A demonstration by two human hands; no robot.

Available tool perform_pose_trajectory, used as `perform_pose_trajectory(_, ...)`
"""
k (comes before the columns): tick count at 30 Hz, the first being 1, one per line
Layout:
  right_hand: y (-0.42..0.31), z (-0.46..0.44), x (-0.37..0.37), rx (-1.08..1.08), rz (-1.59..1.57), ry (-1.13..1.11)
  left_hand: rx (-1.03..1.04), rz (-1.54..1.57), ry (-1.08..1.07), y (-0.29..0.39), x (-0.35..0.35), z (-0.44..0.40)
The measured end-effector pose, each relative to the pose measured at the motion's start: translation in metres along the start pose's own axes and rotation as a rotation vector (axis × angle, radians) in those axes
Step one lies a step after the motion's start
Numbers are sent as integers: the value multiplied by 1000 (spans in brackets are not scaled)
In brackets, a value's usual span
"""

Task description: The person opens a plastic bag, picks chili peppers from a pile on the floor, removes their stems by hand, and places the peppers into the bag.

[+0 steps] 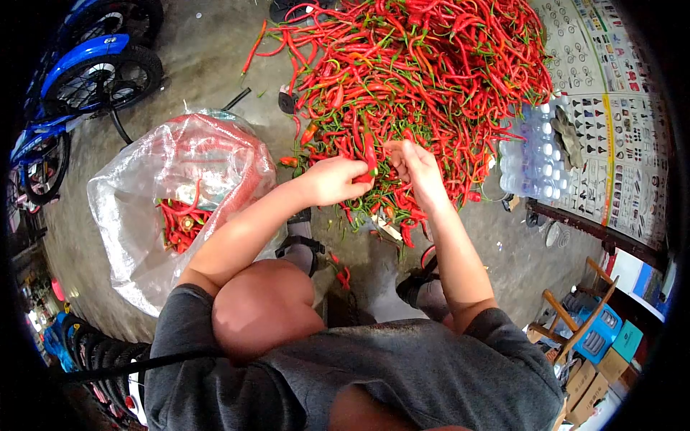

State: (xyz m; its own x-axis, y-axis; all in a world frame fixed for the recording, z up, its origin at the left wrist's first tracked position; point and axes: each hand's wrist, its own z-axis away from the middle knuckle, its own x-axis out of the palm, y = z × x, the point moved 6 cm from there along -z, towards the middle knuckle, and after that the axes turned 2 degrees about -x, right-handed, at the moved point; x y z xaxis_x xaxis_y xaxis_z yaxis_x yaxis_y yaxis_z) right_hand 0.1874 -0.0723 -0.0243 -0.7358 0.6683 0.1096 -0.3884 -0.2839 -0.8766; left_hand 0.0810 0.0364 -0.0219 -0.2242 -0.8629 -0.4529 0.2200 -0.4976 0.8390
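Note:
My left hand [334, 180] is closed around a red chili pepper [369, 151], which stands up from between thumb and fingers with its green stem end low. To its right, my right hand [420, 172] has its fingers loosely bent and apart, palm turned towards the left hand; nothing shows clearly in it. Both hands are over the near edge of a big heap of red chili peppers [424, 65] with green stems, spread on the floor. A clear plastic bag [129, 208] stands open left of my left forearm, with red chili peppers [183, 223] inside.
Wrapped plastic bottles [535, 154] stand right of the heap, beside a printed parts poster [611, 129]. Blue bicycles [93, 68] are at the upper left. A wooden-framed chair [575, 320] and cardboard boxes [589, 391] sit at the lower right. Loose peppers [341, 273] lie between my feet.

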Motion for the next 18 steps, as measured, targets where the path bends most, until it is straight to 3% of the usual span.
perform_pose_trajectory(5,-16,-7,28,57,136,-119,-11,-445,-153,13,3,4)
perform_pose_trajectory(9,-2,1,29,199,-59,-212,70,-424,-37,13,5,9)
perform_pose_trajectory(14,10,20,28,188,38,-266,118,-322,97,27,7,14)
perform_pose_trajectory(18,12,33,18,212,73,-248,285,-255,178,26,20,17)
